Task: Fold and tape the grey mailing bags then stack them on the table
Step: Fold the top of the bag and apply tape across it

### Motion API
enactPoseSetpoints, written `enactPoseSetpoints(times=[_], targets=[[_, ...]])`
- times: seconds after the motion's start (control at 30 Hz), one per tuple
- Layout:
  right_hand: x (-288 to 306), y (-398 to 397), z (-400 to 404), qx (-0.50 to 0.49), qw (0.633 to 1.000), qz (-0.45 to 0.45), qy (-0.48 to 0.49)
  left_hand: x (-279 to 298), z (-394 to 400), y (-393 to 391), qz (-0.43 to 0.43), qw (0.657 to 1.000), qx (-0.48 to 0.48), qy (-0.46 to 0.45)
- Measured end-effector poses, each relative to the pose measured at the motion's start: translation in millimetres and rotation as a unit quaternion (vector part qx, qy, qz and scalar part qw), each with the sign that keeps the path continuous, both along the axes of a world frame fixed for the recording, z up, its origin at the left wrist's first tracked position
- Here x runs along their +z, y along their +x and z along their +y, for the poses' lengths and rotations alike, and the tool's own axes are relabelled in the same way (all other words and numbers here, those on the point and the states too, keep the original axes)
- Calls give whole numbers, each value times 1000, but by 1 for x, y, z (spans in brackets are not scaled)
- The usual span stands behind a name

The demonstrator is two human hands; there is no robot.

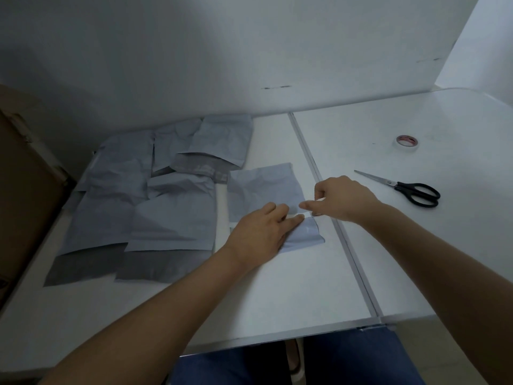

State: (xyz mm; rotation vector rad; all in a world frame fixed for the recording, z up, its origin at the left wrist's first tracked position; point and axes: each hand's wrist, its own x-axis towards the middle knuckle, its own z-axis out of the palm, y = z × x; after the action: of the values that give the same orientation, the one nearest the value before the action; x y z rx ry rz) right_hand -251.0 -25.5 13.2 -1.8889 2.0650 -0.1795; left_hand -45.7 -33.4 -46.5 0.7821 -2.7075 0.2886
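Head view — left hand (259, 232) pressed flat on folded grey bag (261, 187), right hand (342, 198) pinching tape strip (308, 204)

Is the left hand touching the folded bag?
Touching. The head view shows the left hand lying flat on the folded bag, fingers pressing its fold, with no gap visible.

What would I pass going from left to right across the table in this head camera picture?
Cardboard box → pile of grey bags → bag being folded under the left hand → right hand pinching a strip of tape → scissors. The tape roll sits farther back, above the scissors.
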Motion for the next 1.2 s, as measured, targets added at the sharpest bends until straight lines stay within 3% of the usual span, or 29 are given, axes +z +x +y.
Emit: enactPoseSetpoints(times=[0.17,0.53,1.2], targets=[[1,-6,2,-14,994,-106,15,0,-4,-1,-6,1000,-6,25],[-5,-8,1,-37,988,-148,-3,-5,-7,0,-1,996,-20,87],[-6,-1,2,-34,999,-18,-34,-2,-2,3,-10,994,-6,108]])
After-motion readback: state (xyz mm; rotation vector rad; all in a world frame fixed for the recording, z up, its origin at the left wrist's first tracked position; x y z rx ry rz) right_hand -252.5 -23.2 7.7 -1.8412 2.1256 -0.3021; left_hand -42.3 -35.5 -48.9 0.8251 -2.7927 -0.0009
